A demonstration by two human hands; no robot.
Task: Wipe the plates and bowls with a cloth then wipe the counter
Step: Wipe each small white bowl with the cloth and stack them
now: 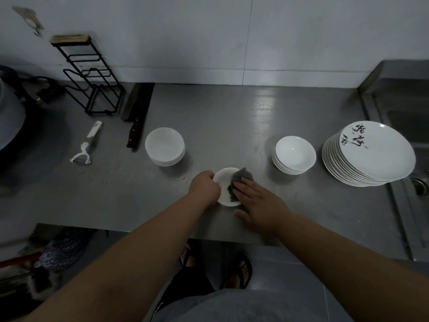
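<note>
A person stands at a steel counter (232, 117) with both bare arms reaching forward. Near the front edge lies a small white dish (223, 185). The left hand (204, 187) grasps the dish at its 9 o'clock rim, fingers curled over the edge. The right hand (260, 203) lies flat on a grey cloth (243, 175), its straight fingers pressing the cloth into the dish from the 3 o'clock side, thumb spread out toward 6 o'clock. The cloth bunches up past the fingertips at about 1 o'clock of the dish. Whether the dish sits flat or is tipped slightly off the counter is hard to tell from this angle.

At 10 o'clock from the dish stands a stack of deep white bowls (164, 146). At 2 o'clock is a stack of shallow white bowls (293, 154), and just beyond it, toward 3 o'clock, a tall stack of plates (369, 154), the top one marked with black brush writing. A sink (408, 126) lies behind the plates at the counter's right end.

Far out at 10 o'clock lies a white peeler (86, 145). At 11 o'clock a knife (137, 115) lies with its dark handle nearest the person, and beside it a black wire rack (90, 77) stands against the wall.
</note>
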